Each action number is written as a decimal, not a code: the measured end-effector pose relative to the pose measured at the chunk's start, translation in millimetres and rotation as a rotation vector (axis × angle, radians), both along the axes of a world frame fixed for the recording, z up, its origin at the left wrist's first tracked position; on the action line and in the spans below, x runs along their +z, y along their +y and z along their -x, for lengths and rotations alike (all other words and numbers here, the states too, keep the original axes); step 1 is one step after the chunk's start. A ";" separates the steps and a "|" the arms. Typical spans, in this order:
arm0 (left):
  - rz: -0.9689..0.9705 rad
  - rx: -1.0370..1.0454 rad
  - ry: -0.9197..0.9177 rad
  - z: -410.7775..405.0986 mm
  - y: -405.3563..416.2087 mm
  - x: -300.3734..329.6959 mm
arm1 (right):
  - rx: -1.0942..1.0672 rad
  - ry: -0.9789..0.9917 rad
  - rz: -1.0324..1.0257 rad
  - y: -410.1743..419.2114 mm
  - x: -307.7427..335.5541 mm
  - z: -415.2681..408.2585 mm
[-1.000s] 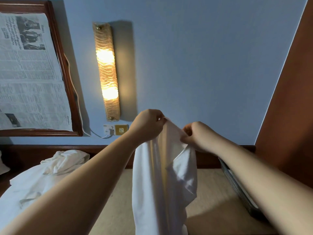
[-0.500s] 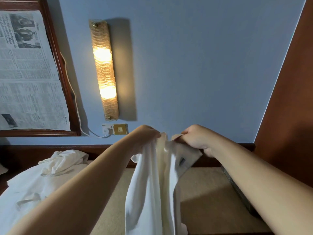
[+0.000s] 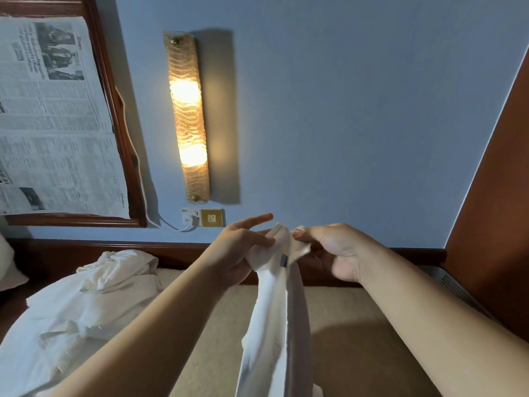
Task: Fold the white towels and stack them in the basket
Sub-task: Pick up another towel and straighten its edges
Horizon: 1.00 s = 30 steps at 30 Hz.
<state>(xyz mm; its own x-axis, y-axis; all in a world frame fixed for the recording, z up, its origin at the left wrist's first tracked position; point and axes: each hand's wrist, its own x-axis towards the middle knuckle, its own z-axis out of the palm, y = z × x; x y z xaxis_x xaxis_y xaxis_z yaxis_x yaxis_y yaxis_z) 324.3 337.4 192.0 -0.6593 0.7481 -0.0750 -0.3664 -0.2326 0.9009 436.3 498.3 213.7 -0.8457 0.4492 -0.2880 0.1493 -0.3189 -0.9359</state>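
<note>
Both hands are working at the top edge of one white cloth towel (image 3: 274,310), raised in front of the blue wall, below and to the right of the lit amber glass wall lamp (image 3: 187,116). Left hand (image 3: 240,250) is gripping the bunched top of the towel between thumb and lower fingers, while two fingers are sticking out straight toward the right. Right hand (image 3: 332,250) is pinching the adjacent corner between thumb and fingertips, palm turned toward the camera. The two hands are sitting close together, nearly touching across the fabric.

Compared with half a second ago, the left hand's fingers are now extending rather than curled, and the right hand is showing more of its palm; the towel is hanging narrower, gathered into a long strip.

Towel fabric is looking thin, soft and creased, with a small dark tag (image 3: 284,260) just under the grip. It is draping straight down from the hands over the beige mattress surface (image 3: 357,339). Down and left of the lamp, a crumpled pile of white towels (image 3: 86,305) is lying loose. Far down and right of the lamp, a dark mesh basket (image 3: 455,285) is showing partly behind the right forearm, against the brown wood panel.
</note>
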 end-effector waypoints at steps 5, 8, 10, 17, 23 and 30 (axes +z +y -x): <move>-0.093 -0.024 0.047 -14.7 5.5 -14.1 | 0.007 0.078 -0.054 -8.4 -4.0 3.7; -0.128 -0.066 0.085 -24.3 9.2 -24.8 | -0.040 0.095 -0.088 -9.9 -6.7 5.6; -0.152 -0.094 0.079 -26.9 9.2 -30.2 | -0.061 0.108 -0.081 -7.2 -8.4 5.1; -0.249 0.069 -0.076 -22.7 24.4 -42.4 | -0.170 0.183 -0.029 -2.0 -7.2 5.4; -0.350 -0.003 -0.092 -25.8 34.1 -41.3 | -0.088 0.328 -0.135 0.0 -12.2 3.0; -0.347 -0.075 -0.025 -30.0 33.4 -44.0 | 0.059 0.239 -0.627 17.2 -14.3 -6.2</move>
<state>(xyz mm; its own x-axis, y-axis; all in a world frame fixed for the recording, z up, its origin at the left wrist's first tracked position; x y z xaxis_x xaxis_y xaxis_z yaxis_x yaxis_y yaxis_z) 354.4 370.8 147.9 -0.6024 0.7784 0.1767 -0.4148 -0.4944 0.7639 442.5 515.5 199.4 -0.8822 0.4215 0.2101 -0.0842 0.2978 -0.9509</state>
